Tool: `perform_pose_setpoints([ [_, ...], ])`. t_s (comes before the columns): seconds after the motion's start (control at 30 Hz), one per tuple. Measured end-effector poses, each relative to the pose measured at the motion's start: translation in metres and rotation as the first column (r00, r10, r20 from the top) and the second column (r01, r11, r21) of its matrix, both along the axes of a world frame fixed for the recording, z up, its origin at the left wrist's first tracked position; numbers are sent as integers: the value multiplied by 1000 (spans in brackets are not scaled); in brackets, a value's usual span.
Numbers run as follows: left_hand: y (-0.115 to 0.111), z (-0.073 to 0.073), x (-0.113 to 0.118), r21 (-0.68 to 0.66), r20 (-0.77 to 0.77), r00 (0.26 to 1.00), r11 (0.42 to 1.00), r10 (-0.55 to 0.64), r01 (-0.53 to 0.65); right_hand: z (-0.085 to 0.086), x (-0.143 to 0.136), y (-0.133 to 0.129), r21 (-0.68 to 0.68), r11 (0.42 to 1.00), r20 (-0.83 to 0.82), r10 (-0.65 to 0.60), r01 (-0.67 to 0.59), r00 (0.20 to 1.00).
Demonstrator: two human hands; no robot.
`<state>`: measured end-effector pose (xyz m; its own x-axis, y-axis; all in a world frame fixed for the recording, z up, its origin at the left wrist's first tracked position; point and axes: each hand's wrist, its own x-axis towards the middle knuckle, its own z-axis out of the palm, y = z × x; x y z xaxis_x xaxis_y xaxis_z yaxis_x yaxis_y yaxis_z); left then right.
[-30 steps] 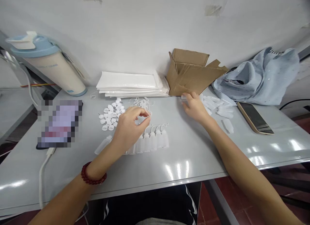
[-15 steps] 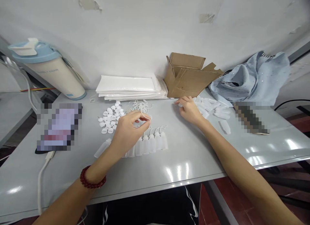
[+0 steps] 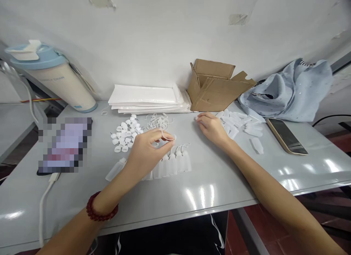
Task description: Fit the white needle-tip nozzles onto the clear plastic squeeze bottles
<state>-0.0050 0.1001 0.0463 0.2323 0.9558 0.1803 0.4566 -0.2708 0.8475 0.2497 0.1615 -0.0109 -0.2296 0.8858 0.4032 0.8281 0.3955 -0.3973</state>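
Left hand (image 3: pixel 145 147): thumb, fingertips pinching loop (image 3: pixel 166 139) at hand's 3 o'clock. Loop likely light, soft; grip near end. Right hand (image 3: pixel 214 128): fingers bunched, contents unclear; bottles (image 3: pixel 233 121) at its 3 o'clock.

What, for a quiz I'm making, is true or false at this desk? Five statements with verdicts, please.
1. The left hand pinches a thin white strap. True.
2. The red beaded bracelet is on the right wrist. False: it is on the left.
3. The open cardboard box stands right of the stack of flat white packets. True.
4. The right hand is inside the cardboard box. False: it is in front of it, beside the loose translucent bottles.
5. The small white caps lie left of the tangled straps. True.
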Motion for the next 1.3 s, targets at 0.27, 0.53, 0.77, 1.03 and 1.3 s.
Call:
perform_pose_setpoints([
  [0.27, 1, 7, -1, -172, 22, 1000, 985, 2, 2, 41, -52, -53, -254, 879, -722, 106, -404, 683],
  [0.53, -3, 11, 0, -208, 75, 997, 977, -36, 50, 51, -60, -66, -309, 821, -774, 77, -481, 629],
  [0.77, -4, 10, 2, -188, 158, 987, 981, -16, 46, 51, -59, -68, -263, 864, -653, 167, -429, 739],
  [1.03, -4, 7, 1, -211, 199, 974, 966, -104, 147, 48, -58, -74, -140, 902, -468, 304, -409, 830],
  [1.3, -1, 2, 1, -331, 211, 975, 933, -74, 142, 45, -62, -76, -80, 878, -382, 411, -473, 828],
])
